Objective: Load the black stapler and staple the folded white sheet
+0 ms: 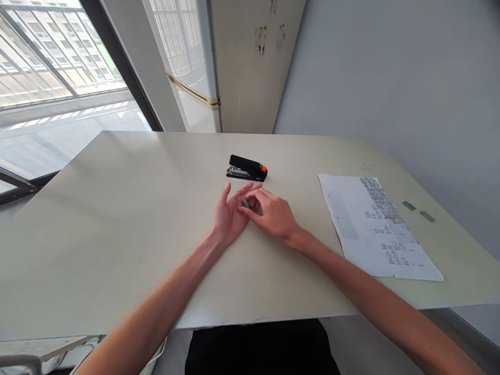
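My left hand [229, 216] is palm up over the table with its fingers stretched out. Above that palm, my right hand [271, 211] pinches a small grey strip of staples [245, 203] between thumb and fingers. The strip is at the left hand's fingers, and I cannot tell whether it touches them. Just beyond both hands a black stapler [247, 168] with an orange rear part lies on the table, its top arm raised from the base at the left end.
White paper [353, 229] at the right bears many rows of staple strips [378, 197] and small scattered marks. Two loose staple strips [409, 205] lie beyond it. The pale table [117, 234] reaches towards a fridge [250, 67], with a wall at the right.
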`<state>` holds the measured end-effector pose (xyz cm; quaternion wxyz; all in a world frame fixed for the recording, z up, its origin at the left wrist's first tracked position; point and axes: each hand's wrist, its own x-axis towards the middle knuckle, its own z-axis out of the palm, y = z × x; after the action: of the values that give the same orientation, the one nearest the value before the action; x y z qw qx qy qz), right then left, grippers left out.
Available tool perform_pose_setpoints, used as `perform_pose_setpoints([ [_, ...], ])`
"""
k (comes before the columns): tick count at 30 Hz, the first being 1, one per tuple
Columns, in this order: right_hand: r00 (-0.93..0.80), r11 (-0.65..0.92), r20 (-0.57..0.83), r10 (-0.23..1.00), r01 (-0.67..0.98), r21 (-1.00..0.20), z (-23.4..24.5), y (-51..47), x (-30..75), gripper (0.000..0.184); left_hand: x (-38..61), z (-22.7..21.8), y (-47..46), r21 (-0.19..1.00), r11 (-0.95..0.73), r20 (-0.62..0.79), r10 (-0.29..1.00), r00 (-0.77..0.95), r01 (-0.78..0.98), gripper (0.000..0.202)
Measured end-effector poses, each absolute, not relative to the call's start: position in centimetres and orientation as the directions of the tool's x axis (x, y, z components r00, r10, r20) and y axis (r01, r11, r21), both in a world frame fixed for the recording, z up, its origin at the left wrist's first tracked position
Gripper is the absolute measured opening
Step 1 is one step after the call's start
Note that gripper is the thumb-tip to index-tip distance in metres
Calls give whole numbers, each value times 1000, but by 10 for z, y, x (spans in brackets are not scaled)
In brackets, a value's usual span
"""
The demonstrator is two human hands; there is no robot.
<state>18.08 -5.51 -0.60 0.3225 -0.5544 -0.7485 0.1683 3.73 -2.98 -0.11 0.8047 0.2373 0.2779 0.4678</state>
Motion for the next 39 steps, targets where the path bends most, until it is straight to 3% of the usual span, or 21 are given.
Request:
perform_pose_setpoints([
  [5, -114, 273, 274, 955, 700, -660, 4, -66, 210, 23, 44, 2, -33, 661, 488, -241, 857, 455, -570, 51],
  [9, 75, 162, 318, 945, 738, -655, 15, -88, 282, 24, 46, 4, -29, 656, 477, -271, 872, 408, -584, 45],
  [14, 370, -177, 366, 854, 869, -463, 15, -125, 410, 24, 46, 6, -25, 670, 476, -310, 877, 367, -570, 40],
  [17, 488, -391, 370, 790, 867, -310, 5, -145, 475, 27, 48, 10, -26, 679, 470, -322, 881, 347, -564, 39],
  [22, 579, -529, 290, 762, 815, -239, -16, -163, 524, 31, 50, 15, -26, 686, 472, -356, 881, 310, -554, 39],
  [27, 586, -502, 338, 736, 808, -308, -8, -176, 531, 32, 50, 14, -24, 684, 474, -360, 880, 309, -555, 39],
  [31, 588, -408, 378, 715, 790, -458, 12, -200, 521, 32, 49, 14, -23, 682, 475, -339, 879, 334, -556, 41],
  [36, 577, -251, 285, 765, 676, -693, 7, -227, 478, 35, 47, 11, -22, 687, 474, -317, 877, 361, -551, 35],
  [39, 552, -237, 262, 791, 672, -701, -7, -232, 447, 38, 46, 8, -20, 704, 458, -282, 882, 377, -543, 26],
])
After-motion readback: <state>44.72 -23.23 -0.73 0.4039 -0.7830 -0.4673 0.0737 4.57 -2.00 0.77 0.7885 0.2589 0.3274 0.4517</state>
